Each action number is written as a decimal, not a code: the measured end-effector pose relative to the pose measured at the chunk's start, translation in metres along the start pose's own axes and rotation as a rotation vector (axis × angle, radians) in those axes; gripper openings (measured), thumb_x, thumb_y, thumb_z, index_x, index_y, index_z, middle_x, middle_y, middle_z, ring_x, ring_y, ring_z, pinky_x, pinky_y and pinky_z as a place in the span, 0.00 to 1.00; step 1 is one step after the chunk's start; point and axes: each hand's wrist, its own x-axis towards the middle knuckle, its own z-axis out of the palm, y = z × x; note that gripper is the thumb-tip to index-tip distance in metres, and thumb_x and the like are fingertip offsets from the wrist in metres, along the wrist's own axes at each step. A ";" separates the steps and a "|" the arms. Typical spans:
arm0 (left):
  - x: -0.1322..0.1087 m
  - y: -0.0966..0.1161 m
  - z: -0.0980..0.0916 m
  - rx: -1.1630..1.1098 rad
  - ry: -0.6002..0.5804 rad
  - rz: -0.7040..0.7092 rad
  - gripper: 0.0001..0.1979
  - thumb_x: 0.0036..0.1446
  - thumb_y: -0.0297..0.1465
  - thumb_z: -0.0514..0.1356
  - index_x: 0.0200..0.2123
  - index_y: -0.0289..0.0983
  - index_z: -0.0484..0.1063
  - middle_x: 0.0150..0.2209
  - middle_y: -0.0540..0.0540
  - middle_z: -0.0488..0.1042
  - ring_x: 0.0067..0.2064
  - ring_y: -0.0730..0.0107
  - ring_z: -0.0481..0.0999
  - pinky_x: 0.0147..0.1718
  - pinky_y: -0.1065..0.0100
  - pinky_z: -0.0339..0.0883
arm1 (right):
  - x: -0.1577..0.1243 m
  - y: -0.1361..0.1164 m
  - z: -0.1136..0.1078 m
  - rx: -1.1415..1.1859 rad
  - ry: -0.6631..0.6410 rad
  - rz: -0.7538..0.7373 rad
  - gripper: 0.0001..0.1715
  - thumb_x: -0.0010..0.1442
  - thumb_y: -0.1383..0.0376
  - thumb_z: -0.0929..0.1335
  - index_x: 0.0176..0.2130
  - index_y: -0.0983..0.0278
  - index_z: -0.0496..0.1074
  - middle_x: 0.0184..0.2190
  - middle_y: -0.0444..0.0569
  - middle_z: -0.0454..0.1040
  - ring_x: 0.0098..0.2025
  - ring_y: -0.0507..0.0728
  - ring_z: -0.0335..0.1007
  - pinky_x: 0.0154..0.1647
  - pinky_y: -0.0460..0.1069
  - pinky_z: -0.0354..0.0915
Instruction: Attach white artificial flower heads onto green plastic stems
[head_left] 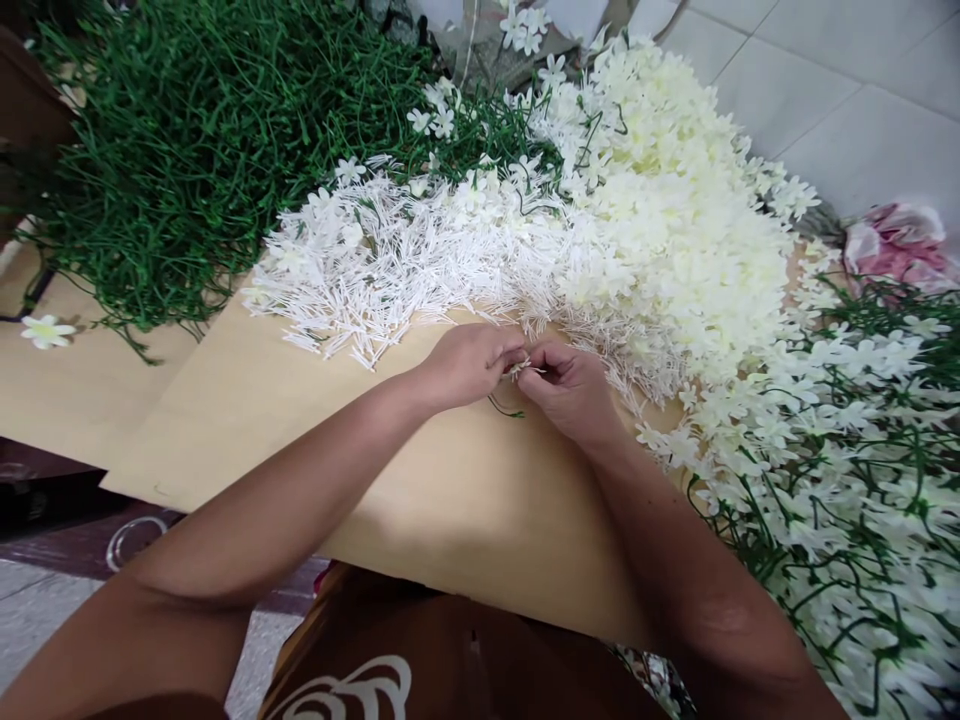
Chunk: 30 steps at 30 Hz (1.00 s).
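Observation:
Above the brown board [465, 480], my two hands meet fingertip to fingertip. My left hand [472, 365] is closed in a pinch on a thin green artificial flower stem [508, 410], whose curved end hangs below the fingers. A small whitish flower piece [519, 370] shows between both hands, partly covered by the fingers. Pinching at that piece from the other side is my right hand [574, 385], thumb and forefinger pressed together. Just beyond the hands lies a heap of thin white sticks [450, 250], and to its right a pile of pale yellow-white artificial flower heads [667, 220].
A large heap of green artificial stems [202, 130] covers the back left. White flowers on green stems [847, 480] pile up along the right side. One loose white flower [47, 331] lies at the far left. A pink and white plastic bag [900, 245] rests at the right.

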 end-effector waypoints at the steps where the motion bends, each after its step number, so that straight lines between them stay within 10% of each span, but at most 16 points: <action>1: 0.000 0.000 0.000 -0.010 0.000 0.000 0.14 0.58 0.33 0.49 0.20 0.38 0.56 0.21 0.51 0.61 0.27 0.71 0.58 0.28 0.68 0.48 | 0.001 0.000 -0.001 0.002 -0.008 0.015 0.07 0.46 0.66 0.64 0.19 0.63 0.63 0.18 0.40 0.60 0.23 0.48 0.53 0.26 0.46 0.52; 13: -0.008 0.001 -0.023 -0.255 -0.091 -0.076 0.16 0.61 0.37 0.50 0.30 0.35 0.72 0.29 0.49 0.75 0.32 0.73 0.70 0.34 0.71 0.60 | 0.000 0.007 -0.005 0.080 -0.094 -0.068 0.08 0.55 0.67 0.64 0.29 0.64 0.73 0.27 0.45 0.71 0.31 0.52 0.66 0.36 0.50 0.61; 30: -0.006 -0.008 -0.016 -0.237 -0.059 0.093 0.11 0.56 0.26 0.50 0.21 0.36 0.62 0.21 0.54 0.62 0.26 0.77 0.60 0.29 0.71 0.53 | 0.003 0.004 -0.003 0.213 -0.083 0.070 0.05 0.49 0.64 0.68 0.26 0.64 0.71 0.23 0.43 0.68 0.28 0.51 0.63 0.34 0.49 0.60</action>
